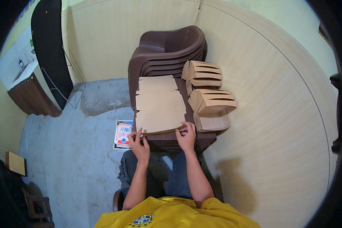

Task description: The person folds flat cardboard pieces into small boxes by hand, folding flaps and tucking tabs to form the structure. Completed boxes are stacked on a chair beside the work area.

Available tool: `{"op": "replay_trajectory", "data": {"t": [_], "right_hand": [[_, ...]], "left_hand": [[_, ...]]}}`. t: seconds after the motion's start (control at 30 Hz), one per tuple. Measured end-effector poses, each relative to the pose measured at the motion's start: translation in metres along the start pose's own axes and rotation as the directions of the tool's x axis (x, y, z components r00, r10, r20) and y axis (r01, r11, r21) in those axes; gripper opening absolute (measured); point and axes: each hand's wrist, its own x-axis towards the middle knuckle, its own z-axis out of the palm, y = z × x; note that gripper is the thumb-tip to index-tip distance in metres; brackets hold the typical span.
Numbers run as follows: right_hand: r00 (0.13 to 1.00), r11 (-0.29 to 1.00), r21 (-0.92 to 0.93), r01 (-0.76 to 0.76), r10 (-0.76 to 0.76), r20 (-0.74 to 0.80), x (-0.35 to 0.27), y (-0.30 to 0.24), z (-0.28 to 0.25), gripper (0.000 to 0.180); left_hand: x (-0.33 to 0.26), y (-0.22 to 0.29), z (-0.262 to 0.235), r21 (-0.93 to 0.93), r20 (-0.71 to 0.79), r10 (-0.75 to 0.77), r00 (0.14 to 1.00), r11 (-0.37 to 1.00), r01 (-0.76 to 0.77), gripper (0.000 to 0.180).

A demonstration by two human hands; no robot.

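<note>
A flat brown cardboard box blank [159, 102] with slits along its side edges lies on a dark brown woven-look plastic table [212, 137]. Its near edge is bent up slightly. At the near left corner, my left hand [140, 149] pinches that edge between thumb and fingers. My right hand [186, 137] grips the near right corner, its fingers curled at the edge. Whether more blanks lie beneath cannot be made out. Beside the blank, to the right, a nested stack of folded cardboard trays [212, 108] stands, with another tray stack [205, 74] behind it.
Stacked brown plastic armchairs [167, 53] stand behind the table. On the floor to the left sits a white box [116, 146] with a printed packet [124, 135] in it. A wood-panelled wall [273, 114] rises on the right. A curtained sink counter [32, 93] is far left.
</note>
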Motion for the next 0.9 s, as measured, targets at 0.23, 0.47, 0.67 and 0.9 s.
{"op": "replay_trajectory", "data": {"t": [0.23,0.47,0.67,0.9], "right_hand": [[0.998,0.988,0.15,-0.036,0.029,0.052,-0.008,0.01,0.001,0.047],[0.998,0.968,0.249,-0.005,-0.012,0.064,-0.004,0.015,-0.003,0.052],[0.993,0.983,0.174,-0.053,0.033,0.117,0.0,0.014,-0.007,0.048],[0.979,0.995,0.098,0.012,-0.032,0.202,0.007,0.014,-0.016,0.039]], "left_hand": [[-0.003,0.011,-0.004,0.014,0.031,0.171,0.985,0.985,-0.171,0.056],[0.0,0.005,-0.001,-0.064,0.073,0.176,0.982,0.983,-0.171,0.036],[0.008,-0.005,-0.005,-0.138,0.145,0.145,0.979,0.982,-0.125,0.015],[0.023,-0.01,-0.013,-0.216,0.298,0.136,0.945,0.974,-0.072,0.01]]}}
